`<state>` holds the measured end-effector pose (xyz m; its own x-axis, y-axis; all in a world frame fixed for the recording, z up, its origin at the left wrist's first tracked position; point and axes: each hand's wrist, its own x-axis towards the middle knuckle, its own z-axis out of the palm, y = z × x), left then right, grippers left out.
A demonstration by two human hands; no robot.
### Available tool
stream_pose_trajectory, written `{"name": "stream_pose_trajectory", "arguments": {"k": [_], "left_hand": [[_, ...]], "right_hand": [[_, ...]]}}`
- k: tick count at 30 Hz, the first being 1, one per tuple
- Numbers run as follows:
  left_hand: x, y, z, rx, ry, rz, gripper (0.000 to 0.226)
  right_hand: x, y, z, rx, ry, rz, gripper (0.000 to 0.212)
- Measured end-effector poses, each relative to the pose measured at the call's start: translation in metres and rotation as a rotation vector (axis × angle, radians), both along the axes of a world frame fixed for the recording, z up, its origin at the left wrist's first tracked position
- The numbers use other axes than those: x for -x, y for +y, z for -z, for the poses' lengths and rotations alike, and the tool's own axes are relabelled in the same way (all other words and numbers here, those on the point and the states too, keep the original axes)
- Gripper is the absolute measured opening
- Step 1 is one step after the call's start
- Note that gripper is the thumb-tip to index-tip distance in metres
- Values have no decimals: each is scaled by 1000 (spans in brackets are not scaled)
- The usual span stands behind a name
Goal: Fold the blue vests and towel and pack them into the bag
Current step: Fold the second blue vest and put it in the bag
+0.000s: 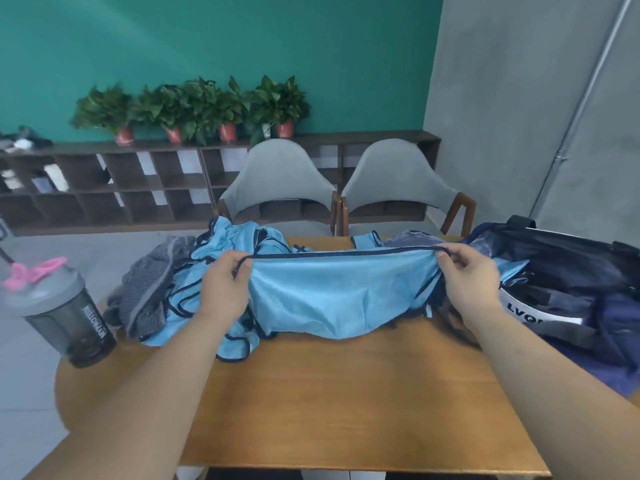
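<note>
While both hands, left (225, 282) and right (467, 275), pinch the blue vest's (339, 292) dark-trimmed edge taut over the surface (346, 393), stretching likely readies a fold; the bag (571, 282) waits right.

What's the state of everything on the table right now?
Held vest: unfolded, stretched between both hands by its dark-trimmed edge.
Left hand: pinches the edge's left end.
Right hand: pinches the right end.
Other vests: crumpled heap, unfolded.
Towel: crumpled, unfolded, left of the heap.
Bag: open, at the table's right.
Bottle: upright, lid on.
</note>
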<state>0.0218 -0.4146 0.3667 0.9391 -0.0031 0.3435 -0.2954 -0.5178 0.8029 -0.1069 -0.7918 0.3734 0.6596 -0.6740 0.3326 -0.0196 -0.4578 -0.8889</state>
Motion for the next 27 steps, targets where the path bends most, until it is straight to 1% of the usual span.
{"name": "stream_pose_trajectory", "arguments": {"k": [3,6,8,10,13,15,17,19,21,24,27], "left_hand": [[-21,9,-58,-61,-51,42,9],[-27,16,-116,-100,-110,36,9],[-29,19,-148,-124,-142,57,10],[-29,18,-176,-151,-130,76,7],[-24,13,-211,-160,-92,47,6],[-17,8,-233,-101,-147,-34,10],[-10,3,-253,46,-201,-87,12],[-4,-5,-269,248,-128,-32,10],[4,-9,-283,375,-48,38,10],[9,-8,-301,472,-137,55,11],[11,-2,-312,508,-181,37,10]], "right_hand": [[-11,-20,-53,15,-15,-47,8],[-18,-39,-102,-79,4,-106,13],[-20,-46,-133,-87,-10,-124,13],[-20,-47,-161,-103,-50,-109,13],[-15,-39,-200,-148,-104,-97,14],[-14,-33,-224,-202,-166,-109,13],[-12,-21,-247,-193,-238,-138,8],[-9,-7,-267,-183,-256,-188,5],[-4,5,-283,-218,-252,-229,9],[-1,10,-302,-249,-396,-194,3],[4,12,-317,-234,-369,-183,5]]}}
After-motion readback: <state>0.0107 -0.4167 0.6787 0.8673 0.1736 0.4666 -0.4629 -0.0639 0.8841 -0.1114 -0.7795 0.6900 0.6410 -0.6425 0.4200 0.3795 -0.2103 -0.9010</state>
